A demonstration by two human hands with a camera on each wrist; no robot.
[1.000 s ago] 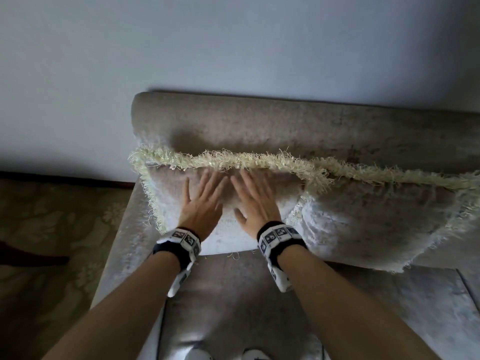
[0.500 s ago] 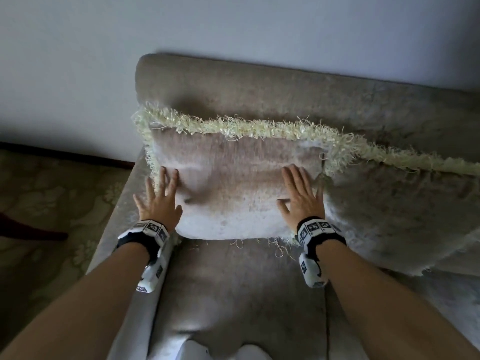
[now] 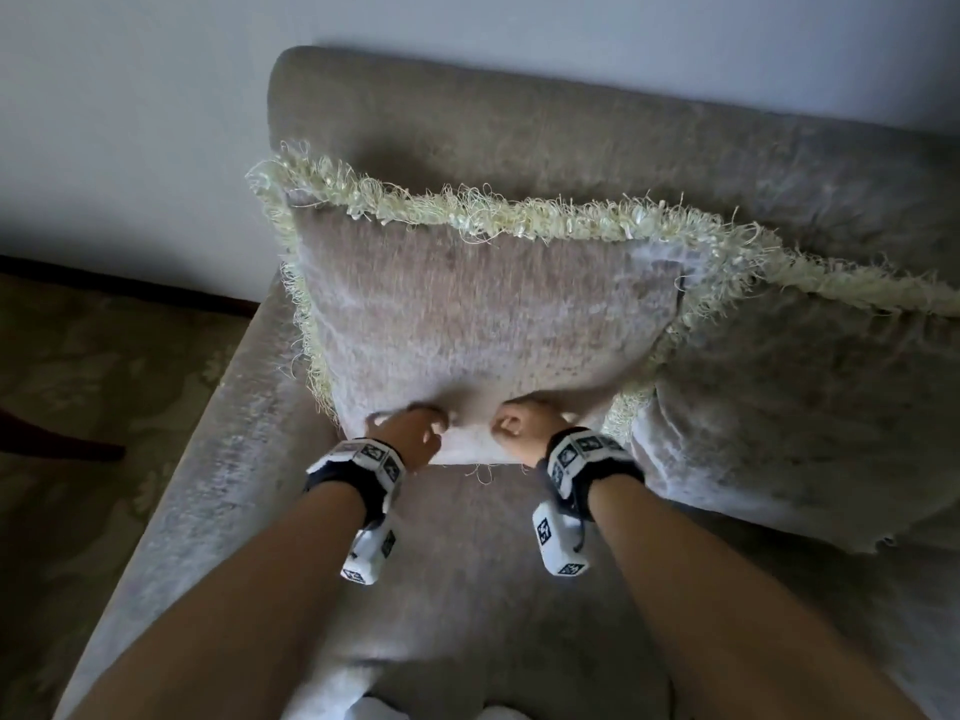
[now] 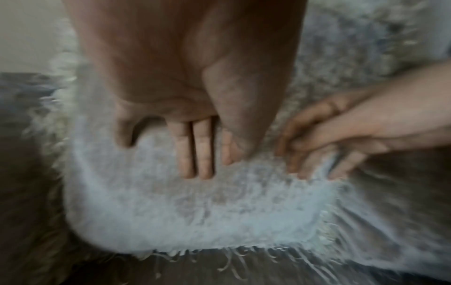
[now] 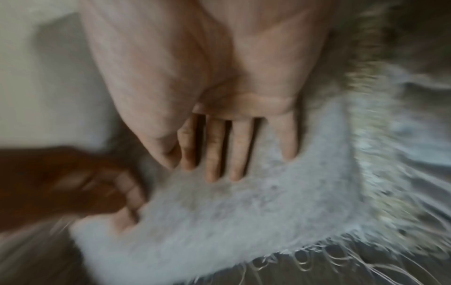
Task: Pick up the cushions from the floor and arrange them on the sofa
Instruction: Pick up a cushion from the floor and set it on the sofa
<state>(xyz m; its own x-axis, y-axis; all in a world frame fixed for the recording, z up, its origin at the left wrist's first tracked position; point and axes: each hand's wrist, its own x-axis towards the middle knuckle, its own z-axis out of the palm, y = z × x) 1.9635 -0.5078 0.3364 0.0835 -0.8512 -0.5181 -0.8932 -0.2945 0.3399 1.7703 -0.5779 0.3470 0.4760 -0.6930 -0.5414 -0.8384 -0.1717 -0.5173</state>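
Where both hands lay flat and spread to the cushion's lower corners half a second back, they now sit close together at the middle of its bottom edge, lower centre of the head view. Left hand [image 3: 410,436] and right hand [image 3: 522,428] look curled from above, but the wrist views show the fingers [image 4: 195,150] of the left and the fingers [image 5: 214,152] of the right lying mostly straight, tips pressed into the pile; nothing is held in either. Both wrist views are blurred, so whether the thumbs pinch any fabric I cannot tell. The fringed cushion [image 3: 478,314] stands upright on the seat of the sofa [image 3: 519,127], leaning on the backrest at the sofa's left end, its right edge overlapping a second fringed cushion [image 3: 779,418] that fills the right of the frame. A sweep of palms outward, then back in to the base: this reads as smoothing and tucking, the last touches on placement. Cushion looks settled; I judge this one nearly done. Patterned carpet [image 3: 104,381] shows at the left of the frame, and no further cushion is visible on it from here, though most of the floor is out of view.
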